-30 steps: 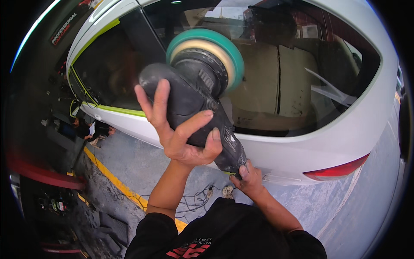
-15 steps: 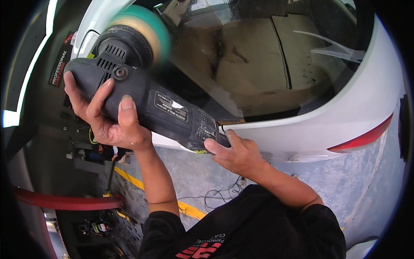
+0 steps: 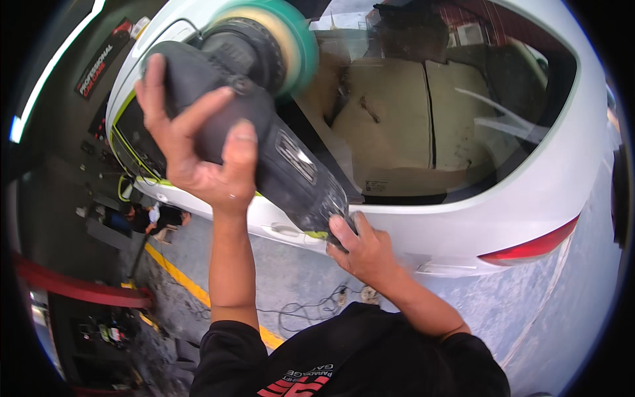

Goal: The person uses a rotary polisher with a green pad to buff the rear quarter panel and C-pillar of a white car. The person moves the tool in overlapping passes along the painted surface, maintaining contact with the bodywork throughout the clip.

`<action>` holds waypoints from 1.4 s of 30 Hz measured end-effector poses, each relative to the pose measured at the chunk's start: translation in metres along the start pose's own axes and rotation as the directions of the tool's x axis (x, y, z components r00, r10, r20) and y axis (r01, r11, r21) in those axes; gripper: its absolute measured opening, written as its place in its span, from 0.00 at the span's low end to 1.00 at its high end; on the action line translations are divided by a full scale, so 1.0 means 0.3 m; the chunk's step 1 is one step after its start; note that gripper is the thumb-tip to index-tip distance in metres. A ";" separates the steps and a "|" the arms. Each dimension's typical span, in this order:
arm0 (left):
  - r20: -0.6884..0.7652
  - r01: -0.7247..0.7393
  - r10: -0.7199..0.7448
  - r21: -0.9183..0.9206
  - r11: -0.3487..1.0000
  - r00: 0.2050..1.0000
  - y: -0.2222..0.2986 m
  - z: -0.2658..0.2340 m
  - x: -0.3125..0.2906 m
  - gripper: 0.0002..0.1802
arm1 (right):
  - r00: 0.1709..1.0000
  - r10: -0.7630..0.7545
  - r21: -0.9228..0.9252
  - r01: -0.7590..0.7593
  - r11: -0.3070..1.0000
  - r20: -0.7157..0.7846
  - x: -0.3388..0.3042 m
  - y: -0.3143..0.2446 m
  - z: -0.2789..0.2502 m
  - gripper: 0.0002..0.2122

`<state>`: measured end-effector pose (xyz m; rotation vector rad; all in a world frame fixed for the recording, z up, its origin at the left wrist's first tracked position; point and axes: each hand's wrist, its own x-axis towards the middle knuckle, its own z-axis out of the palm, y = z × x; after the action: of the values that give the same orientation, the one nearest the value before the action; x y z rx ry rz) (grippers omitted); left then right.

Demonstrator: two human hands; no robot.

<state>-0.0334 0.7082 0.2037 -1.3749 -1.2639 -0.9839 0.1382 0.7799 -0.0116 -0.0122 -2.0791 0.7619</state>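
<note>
A black polisher (image 3: 271, 188) slants across the white car (image 3: 489, 198), its head at the upper left. Its round pad (image 3: 301, 53), cream with a green layer, is blurred; whether it touches the car cannot be made out. My left hand (image 3: 202, 149) curls around the polisher's head end from below, thumb and fingers spread over the casing. At the narrow rear end, my right hand (image 3: 367, 248) is closed around the handle. Beneath and beyond the tool lies the car's dark glass (image 3: 397, 126), with a beige panel visible through it.
A red tail light (image 3: 532, 243) sits at the car's right end. Yellow-green tape (image 3: 126, 149) edges a side window. A black cable (image 3: 307, 314) coils on the grey floor beside a yellow line (image 3: 178, 274). A red beam (image 3: 83, 284) stands at the left.
The polisher and both hands have shifted right relative to the view, and the tool slopes more steeply. More of the taped window shows. Both hands keep their hold.
</note>
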 end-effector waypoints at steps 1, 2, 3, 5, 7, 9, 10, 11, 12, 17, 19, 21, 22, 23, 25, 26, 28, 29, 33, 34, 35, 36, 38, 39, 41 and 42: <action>0.003 0.037 -0.037 0.006 0.999 0.999 0.028 0.032 -0.056 0.18 | 1.000 0.002 -0.052 -0.003 0.999 -0.015 -0.078 0.038 -0.008 0.45; 0.030 0.064 -0.066 0.049 0.997 0.997 0.087 0.006 -0.090 0.16 | 1.000 -0.023 -0.059 0.023 0.998 -0.007 -0.164 0.046 -0.018 0.48; -0.001 0.110 -0.110 0.048 0.993 0.994 0.139 0.013 -0.149 0.16 | 0.999 -0.027 -0.045 0.028 0.999 0.027 -0.269 0.082 -0.025 0.51; 0.021 0.254 -0.254 0.008 0.967 0.967 0.265 0.020 -0.280 0.18 | 0.995 -0.044 -0.051 0.049 0.998 0.086 -0.443 0.153 -0.073 0.56; 0.008 0.313 -0.313 -0.011 0.950 0.950 0.367 0.046 -0.397 0.18 | 0.989 -0.037 -0.047 0.044 0.998 0.140 -0.570 0.200 -0.122 0.58; -0.028 0.357 -0.358 -0.038 0.933 0.933 0.417 0.052 -0.469 0.17 | 0.980 0.034 -0.049 -0.025 0.998 0.198 -0.668 0.231 -0.148 0.59; -0.029 0.367 -0.368 -0.044 0.929 0.929 0.426 0.056 -0.487 0.17 | 0.978 0.023 -0.066 -0.010 0.998 0.209 -0.698 0.245 -0.158 0.59; -0.032 0.375 -0.377 -0.051 0.926 0.926 0.412 0.057 -0.486 0.17 | 0.970 0.039 -0.072 -0.022 0.997 0.239 -0.718 0.272 -0.163 0.58; -0.030 0.388 -0.390 -0.060 0.920 0.920 0.406 0.052 -0.491 0.16 | 0.961 0.061 -0.080 -0.041 0.996 0.271 -0.739 0.290 -0.173 0.56; -0.124 0.394 -0.414 -0.160 0.905 0.902 0.337 0.085 -0.360 0.10 | 0.988 -0.009 -0.149 0.032 0.988 0.152 -0.494 0.150 -0.163 0.54; -0.132 0.328 -0.363 -0.228 0.917 0.923 0.273 0.110 -0.290 0.16 | 0.993 0.079 -0.150 -0.064 0.987 0.093 -0.459 0.120 -0.170 0.54; -0.156 0.327 -0.406 -0.373 0.868 0.901 0.229 0.124 -0.191 0.21 | 0.984 0.179 -0.143 -0.176 0.974 0.012 -0.444 0.113 -0.189 0.55; -0.179 0.363 -0.485 -0.461 0.810 0.856 0.234 0.131 -0.183 0.28 | 0.972 0.231 -0.139 -0.233 0.962 -0.026 -0.450 0.108 -0.203 0.55; -0.203 0.384 -0.563 -0.547 0.744 0.801 0.234 0.134 -0.180 0.35 | 0.958 0.282 -0.134 -0.287 0.948 -0.058 -0.452 0.104 -0.215 0.55; -0.177 0.454 -0.719 -0.669 0.588 0.672 0.279 0.149 -0.245 0.49 | 0.985 0.146 -0.271 -0.167 0.948 -0.096 -0.315 0.061 -0.178 0.55; -0.087 0.531 -0.756 -0.660 0.531 0.648 0.321 0.155 -0.320 0.57 | 0.989 0.126 -0.366 -0.147 0.919 -0.080 -0.325 0.056 -0.170 0.55; 0.332 0.638 -0.803 -0.766 0.077 0.495 0.414 0.114 -0.450 0.58 | 0.992 0.105 -0.527 -0.123 0.841 -0.063 -0.400 0.018 -0.172 0.56; 0.410 0.640 -0.754 -0.769 0.017 0.513 0.429 0.091 -0.466 0.55 | 0.993 0.109 -0.549 -0.120 0.827 -0.054 -0.448 0.012 -0.164 0.56; 0.526 0.690 -0.664 -0.723 -0.020 0.532 0.424 0.047 -0.540 0.48 | 0.989 0.147 -0.501 -0.128 0.856 0.000 -0.499 -0.027 -0.113 0.57; 0.521 0.680 -0.657 -0.733 -0.016 0.545 0.403 0.037 -0.517 0.47 | 0.991 0.137 -0.442 -0.124 0.888 -0.002 -0.470 -0.042 -0.103 0.57; 0.517 0.670 -0.650 -0.742 -0.015 0.558 0.381 0.025 -0.491 0.47 | 0.992 0.127 -0.382 -0.119 0.916 -0.003 -0.440 -0.058 -0.096 0.58; 0.522 0.653 -0.637 -0.756 -0.039 0.567 0.330 0.007 -0.446 0.45 | 0.989 0.145 -0.411 -0.127 0.903 0.013 -0.409 -0.075 -0.094 0.57; 0.517 0.594 -0.641 -0.796 -0.117 0.567 0.267 0.012 -0.393 0.45 | 0.981 0.195 -0.441 -0.164 0.882 0.024 -0.332 -0.097 -0.096 0.56; 0.467 0.590 -0.665 -0.806 -0.049 0.583 0.235 0.013 -0.370 0.44 | 0.973 0.229 -0.434 -0.196 0.879 0.024 -0.301 -0.100 -0.088 0.56; 0.511 0.628 -0.629 -0.777 -0.047 0.586 0.244 0.025 -0.328 0.44 | 0.957 0.289 -0.443 -0.276 0.853 -0.040 -0.266 -0.124 -0.095 0.55; 0.533 0.649 -0.610 -0.760 -0.039 0.587 0.245 0.034 -0.308 0.44 | 0.941 0.327 -0.387 -0.335 0.859 -0.089 -0.260 -0.147 -0.083 0.54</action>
<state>0.0270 0.7026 0.1020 -1.5506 -1.4137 -2.7779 0.2156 0.7347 -0.0367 -0.6174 -2.2068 0.5178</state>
